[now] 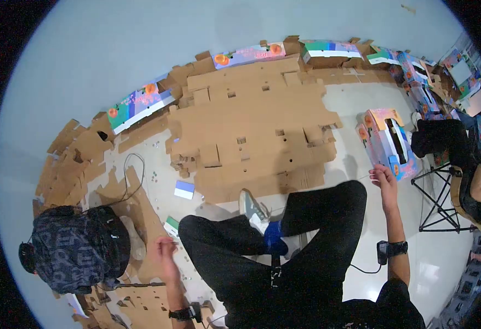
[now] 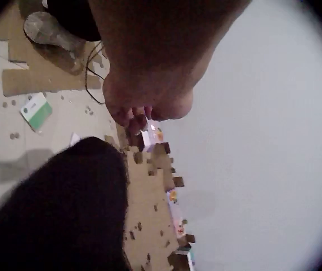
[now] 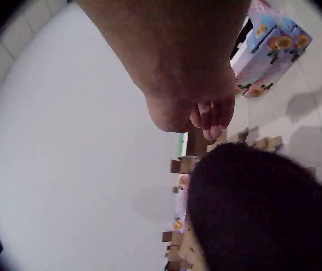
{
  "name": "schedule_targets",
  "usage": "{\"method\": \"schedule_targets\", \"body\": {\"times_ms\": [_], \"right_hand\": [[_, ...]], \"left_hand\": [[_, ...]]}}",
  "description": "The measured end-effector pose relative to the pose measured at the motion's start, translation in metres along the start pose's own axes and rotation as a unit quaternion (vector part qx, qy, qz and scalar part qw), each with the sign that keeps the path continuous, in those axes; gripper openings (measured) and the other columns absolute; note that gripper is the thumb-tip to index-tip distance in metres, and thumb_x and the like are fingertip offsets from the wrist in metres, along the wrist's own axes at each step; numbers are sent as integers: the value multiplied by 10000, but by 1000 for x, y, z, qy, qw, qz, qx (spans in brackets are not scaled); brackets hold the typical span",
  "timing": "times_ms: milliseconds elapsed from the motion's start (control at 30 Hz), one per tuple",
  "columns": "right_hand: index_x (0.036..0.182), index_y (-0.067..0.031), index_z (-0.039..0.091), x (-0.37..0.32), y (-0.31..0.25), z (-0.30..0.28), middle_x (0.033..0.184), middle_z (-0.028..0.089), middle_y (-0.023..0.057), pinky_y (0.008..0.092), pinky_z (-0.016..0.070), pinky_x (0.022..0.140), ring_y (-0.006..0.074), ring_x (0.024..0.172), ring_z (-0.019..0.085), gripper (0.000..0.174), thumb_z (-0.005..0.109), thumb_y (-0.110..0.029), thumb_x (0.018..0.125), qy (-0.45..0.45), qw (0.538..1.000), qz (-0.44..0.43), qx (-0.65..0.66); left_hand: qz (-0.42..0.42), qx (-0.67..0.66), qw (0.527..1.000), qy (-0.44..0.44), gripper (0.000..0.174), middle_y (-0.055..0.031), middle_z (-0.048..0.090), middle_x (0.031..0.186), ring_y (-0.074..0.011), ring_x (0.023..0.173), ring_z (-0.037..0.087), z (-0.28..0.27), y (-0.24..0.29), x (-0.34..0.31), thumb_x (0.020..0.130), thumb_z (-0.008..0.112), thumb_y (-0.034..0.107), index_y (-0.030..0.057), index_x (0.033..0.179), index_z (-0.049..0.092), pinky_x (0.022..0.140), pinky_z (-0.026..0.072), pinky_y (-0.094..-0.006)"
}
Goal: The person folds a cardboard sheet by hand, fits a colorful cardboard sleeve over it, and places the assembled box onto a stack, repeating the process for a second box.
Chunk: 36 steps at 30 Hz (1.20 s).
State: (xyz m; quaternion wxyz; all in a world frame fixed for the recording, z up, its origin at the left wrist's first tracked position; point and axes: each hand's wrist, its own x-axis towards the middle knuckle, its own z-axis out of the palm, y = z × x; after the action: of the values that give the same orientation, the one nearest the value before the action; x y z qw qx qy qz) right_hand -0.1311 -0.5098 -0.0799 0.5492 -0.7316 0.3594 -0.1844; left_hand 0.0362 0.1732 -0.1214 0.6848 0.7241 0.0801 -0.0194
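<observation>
Both hands are raised and hold nothing. The left hand [image 1: 168, 260] is beside the left knee, its fingers loosely bent; the left wrist view has the same hand [image 2: 147, 96] at the top, fingers relaxed. Beyond the right knee, the right hand [image 1: 386, 189] appears just in front of a printed carton [image 1: 382, 142] with a dark slot; in the right wrist view this hand [image 3: 192, 101] hangs with bent fingers, the carton [image 3: 274, 51] behind it. Whether the right hand touches the carton is hard to tell, but its fingers are not round it.
Flattened cardboard [image 1: 262, 115] lies on the floor ahead, with printed cartons [image 1: 251, 55] along the wall. A dark backpack [image 1: 78, 247] stands at left, near a cable and a small white-and-blue box [image 1: 184, 189]. Another person sits on a folding stool [image 1: 443, 200] at right.
</observation>
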Motion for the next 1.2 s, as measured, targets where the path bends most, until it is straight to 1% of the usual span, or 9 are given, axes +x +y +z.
{"method": "schedule_targets", "body": {"times_ms": [133, 200, 433, 533, 767, 867, 967, 1033, 1200], "right_hand": [[1282, -24, 618, 31, 32, 47, 1082, 699, 77, 301, 541, 806, 165, 909, 663, 363, 671, -207, 973, -72, 994, -37, -79], [1362, -7, 555, 52, 49, 79, 1181, 670, 133, 335, 554, 848, 207, 1017, 670, 521, 740, -221, 925, -111, 990, 21, -80], [1457, 58, 416, 153, 132, 157, 1365, 588, 274, 408, 511, 1008, 333, 1221, 622, 932, 858, -386, 768, 9, 921, 7, -389], [1414, 48, 444, 164, 144, 169, 1282, 637, 277, 454, 514, 995, 385, 1168, 644, 885, 835, -419, 771, -101, 971, 68, -208], [1149, 21, 638, 97, 80, 195, 1090, 708, 245, 545, 530, 893, 437, 1044, 667, 537, 680, -438, 874, 143, 871, -63, -466], [946, -2, 684, 142, 133, 187, 946, 720, 245, 543, 546, 816, 426, 928, 694, 404, 643, -401, 897, -24, 882, -128, -452], [750, -33, 653, 127, 74, 191, 742, 698, 185, 457, 560, 651, 339, 690, 693, 376, 628, -369, 919, 98, 859, -216, -455], [742, -52, 633, 79, 13, 161, 669, 663, 132, 389, 518, 550, 265, 562, 629, 375, 603, -366, 944, -25, 984, -96, -145], [951, 8, 653, -182, -135, 142, 744, 698, 104, 359, 545, 607, 203, 624, 673, 431, 526, -391, 1051, -295, 950, 81, 62]], "left_hand": [[30, 51, 993, -105, 152, -67, 672, 1005, -196, 904, 635, 69, -33, -16, 991, 624, 145, 71, 1123, 624, 831, 508, -341], [210, 346, 905, -128, 145, -66, 696, 956, -232, 877, 648, 95, -21, -31, 960, 637, 108, 61, 1098, 643, 805, 506, -383], [145, 322, 916, -190, 136, -75, 735, 947, -271, 918, 675, 92, -9, -39, 961, 613, 78, 64, 1083, 671, 875, 506, -377], [164, 305, 925, -155, 134, -53, 740, 910, -278, 882, 661, 91, -5, -49, 932, 631, 85, 87, 1055, 682, 825, 500, -396], [166, 370, 903, -146, 145, -48, 729, 917, -278, 898, 661, 86, -26, -52, 913, 639, 104, 85, 1051, 678, 846, 492, -410], [167, 375, 901, -143, 158, -44, 729, 919, -286, 892, 659, 87, -23, -53, 908, 638, 102, 84, 1061, 673, 853, 492, -412], [178, 385, 893, -148, 172, -58, 728, 938, -290, 899, 664, 87, -17, -56, 897, 660, 91, 80, 1068, 671, 860, 501, -406], [170, 346, 907, -169, 200, -78, 720, 970, -288, 916, 669, 91, -18, -60, 886, 690, 89, 73, 1084, 667, 864, 510, -400], [90, 211, 914, -336, 405, -170, 633, 1150, -303, 1014, 664, 130, 37, -114, 874, 768, 152, 48, 1236, 619, 912, 520, -404]]}}
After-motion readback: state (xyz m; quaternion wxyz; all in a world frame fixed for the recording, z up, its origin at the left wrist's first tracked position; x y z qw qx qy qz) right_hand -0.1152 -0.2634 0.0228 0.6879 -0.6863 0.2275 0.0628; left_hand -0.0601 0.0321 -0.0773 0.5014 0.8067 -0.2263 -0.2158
